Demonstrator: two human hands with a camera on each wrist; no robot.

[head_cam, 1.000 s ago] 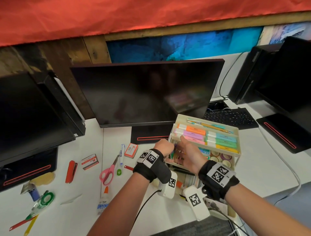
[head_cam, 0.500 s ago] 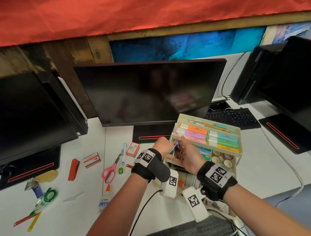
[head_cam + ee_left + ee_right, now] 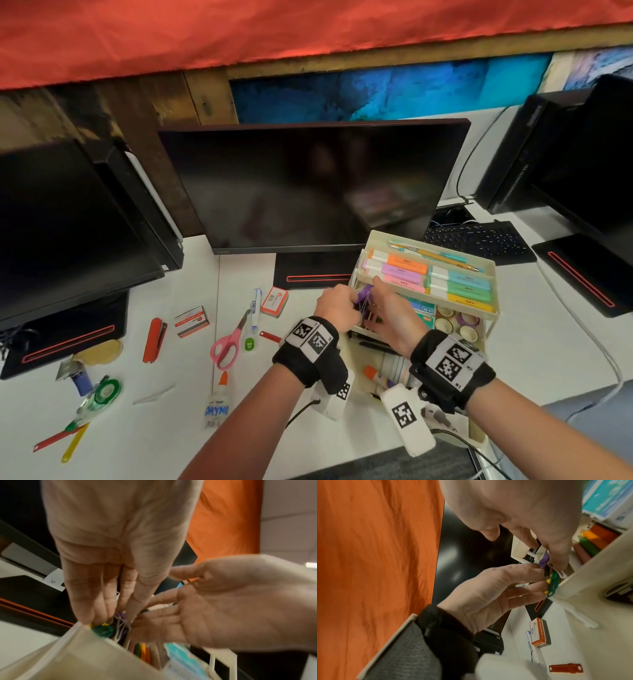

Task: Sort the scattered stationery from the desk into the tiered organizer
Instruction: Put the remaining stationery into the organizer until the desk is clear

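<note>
2 hands meet at the left end of the middle shelf of a cream plastic tiered organizer [image 3: 494,291]. The left hand [image 3: 337,303] pinches a bunch of purple, green and yellow wire-handled binder clips [image 3: 363,296] just above the shelf rim. The right hand [image 3: 390,313] touches them with nearly straight fingers [image 3: 157,614].

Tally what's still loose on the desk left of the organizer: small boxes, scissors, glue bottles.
Small boxes: 2, a red-and-white box and an orange box
Scissors: 1
Glue bottle: 1
Total: 4
</note>
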